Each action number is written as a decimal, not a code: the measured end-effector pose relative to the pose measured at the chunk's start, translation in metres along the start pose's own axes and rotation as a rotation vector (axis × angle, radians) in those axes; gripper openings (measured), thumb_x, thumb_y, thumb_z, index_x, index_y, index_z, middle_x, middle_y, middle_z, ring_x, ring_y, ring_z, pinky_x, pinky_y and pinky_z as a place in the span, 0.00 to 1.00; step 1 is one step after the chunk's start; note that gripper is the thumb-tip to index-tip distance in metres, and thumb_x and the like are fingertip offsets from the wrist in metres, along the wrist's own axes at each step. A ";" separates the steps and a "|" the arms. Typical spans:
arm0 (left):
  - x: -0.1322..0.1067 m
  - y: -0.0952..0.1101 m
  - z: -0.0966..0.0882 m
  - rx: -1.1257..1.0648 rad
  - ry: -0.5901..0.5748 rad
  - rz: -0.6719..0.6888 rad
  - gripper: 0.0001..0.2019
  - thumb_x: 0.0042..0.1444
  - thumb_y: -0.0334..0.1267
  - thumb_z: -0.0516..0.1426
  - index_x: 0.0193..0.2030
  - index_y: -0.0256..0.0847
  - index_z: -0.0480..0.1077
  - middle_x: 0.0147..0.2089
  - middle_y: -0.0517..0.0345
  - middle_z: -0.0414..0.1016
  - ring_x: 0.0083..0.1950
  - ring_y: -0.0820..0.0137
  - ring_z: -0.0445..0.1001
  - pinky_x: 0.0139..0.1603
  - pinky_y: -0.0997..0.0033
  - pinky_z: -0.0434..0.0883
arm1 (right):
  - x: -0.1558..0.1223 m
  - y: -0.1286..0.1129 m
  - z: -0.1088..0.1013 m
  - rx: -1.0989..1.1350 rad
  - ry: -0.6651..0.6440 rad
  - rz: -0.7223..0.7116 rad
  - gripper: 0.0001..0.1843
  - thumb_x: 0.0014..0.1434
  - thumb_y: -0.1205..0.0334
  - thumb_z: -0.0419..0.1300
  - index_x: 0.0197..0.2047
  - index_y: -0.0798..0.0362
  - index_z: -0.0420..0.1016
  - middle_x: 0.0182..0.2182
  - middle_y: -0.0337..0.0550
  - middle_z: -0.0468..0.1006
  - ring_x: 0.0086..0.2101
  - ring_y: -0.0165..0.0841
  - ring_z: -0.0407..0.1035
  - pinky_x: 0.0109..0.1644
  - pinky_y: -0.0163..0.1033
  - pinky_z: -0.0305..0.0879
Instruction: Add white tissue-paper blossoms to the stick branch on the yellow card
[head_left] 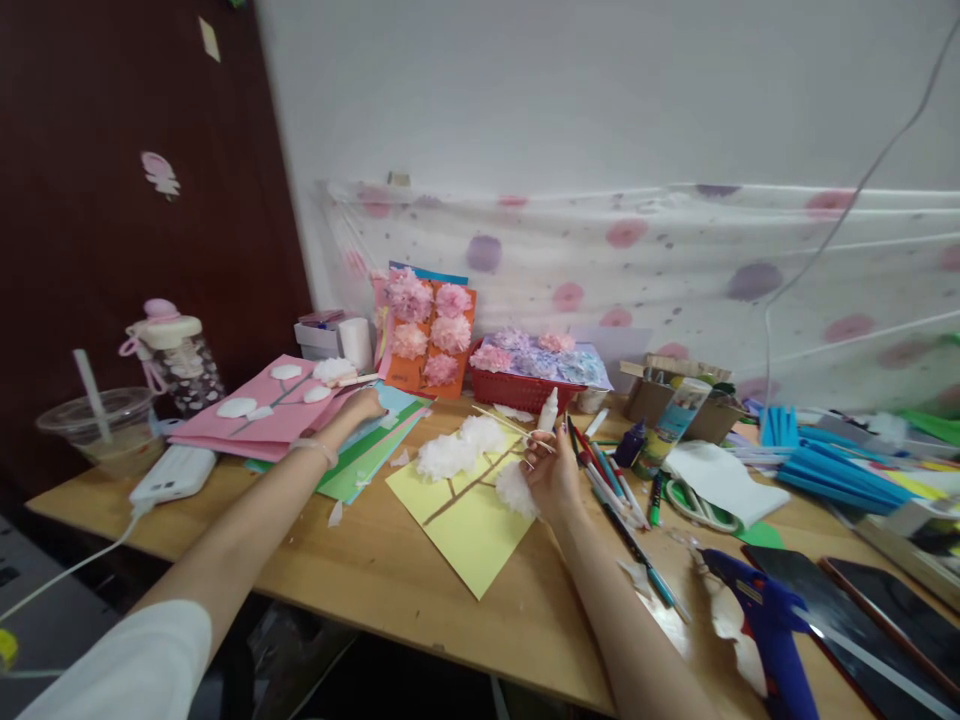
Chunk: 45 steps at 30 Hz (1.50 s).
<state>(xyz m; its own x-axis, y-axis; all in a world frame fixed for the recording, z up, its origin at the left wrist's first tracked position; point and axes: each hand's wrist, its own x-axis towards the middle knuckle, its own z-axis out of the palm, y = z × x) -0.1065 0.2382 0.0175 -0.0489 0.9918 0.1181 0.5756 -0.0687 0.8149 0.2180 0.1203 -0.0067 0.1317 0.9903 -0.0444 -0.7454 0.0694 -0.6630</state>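
Observation:
My right hand [551, 468] is closed around thin pale sticks [510, 422], above the right edge of a yellow sheet [480, 545]. On that sheet are a brown drawn branch [469, 490] and fluffy white paper puffs [461, 448]; one puff lies right under my right fingers. My left hand [364, 405] reaches across to the back left, over blue and green paper [375, 450] and beside a pink sheet [259, 410] with white ovals on grey stems. Its fingers are mostly hidden, so I cannot tell what they hold. Near my right hand stands a small white glue bottle [549, 410].
Pink tissue flowers on an orange card [431, 340] stand behind, beside a red basket [517, 388]. Markers [611, 470], a blue glue gun [765, 610] and phones [892, 610] lie to the right. A drink cup [105, 425] and white power bank [172, 475] are left.

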 end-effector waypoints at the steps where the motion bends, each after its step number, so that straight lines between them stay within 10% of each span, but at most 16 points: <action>1: 0.001 0.000 0.000 -0.013 0.003 -0.031 0.18 0.61 0.43 0.58 0.55 0.38 0.68 0.55 0.50 0.70 0.52 0.59 0.73 0.50 0.55 0.73 | 0.000 0.000 0.000 -0.003 -0.001 0.000 0.22 0.54 0.44 0.63 0.25 0.55 0.70 0.18 0.33 0.68 0.15 0.22 0.59 0.19 0.27 0.55; 10: -0.014 0.035 0.012 -0.369 0.013 -0.067 0.10 0.47 0.31 0.66 0.31 0.35 0.68 0.29 0.58 0.75 0.28 0.74 0.74 0.35 0.71 0.73 | 0.003 0.002 0.000 -0.001 -0.010 0.000 0.20 0.53 0.47 0.65 0.23 0.54 0.70 0.17 0.35 0.69 0.16 0.23 0.60 0.19 0.28 0.57; 19: -0.066 0.062 0.068 -0.803 -0.105 0.120 0.20 0.38 0.30 0.68 0.38 0.37 0.67 0.32 0.60 0.78 0.33 0.73 0.77 0.40 0.72 0.72 | -0.005 -0.001 0.008 -0.062 -0.001 0.035 0.21 0.58 0.47 0.61 0.22 0.55 0.71 0.17 0.36 0.70 0.16 0.23 0.61 0.20 0.28 0.58; 45: -0.082 0.053 0.074 -0.936 -0.257 0.071 0.24 0.37 0.26 0.68 0.43 0.36 0.68 0.34 0.58 0.78 0.35 0.72 0.78 0.40 0.72 0.72 | -0.006 0.000 0.005 -0.054 -0.021 0.025 0.27 0.63 0.45 0.53 0.19 0.53 0.66 0.12 0.35 0.63 0.14 0.24 0.56 0.19 0.29 0.56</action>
<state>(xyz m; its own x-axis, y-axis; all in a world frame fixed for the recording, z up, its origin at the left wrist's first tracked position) -0.0120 0.1608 0.0089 0.2046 0.9677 0.1471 -0.3166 -0.0768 0.9454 0.2142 0.1148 -0.0032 0.0991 0.9940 -0.0464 -0.7117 0.0382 -0.7014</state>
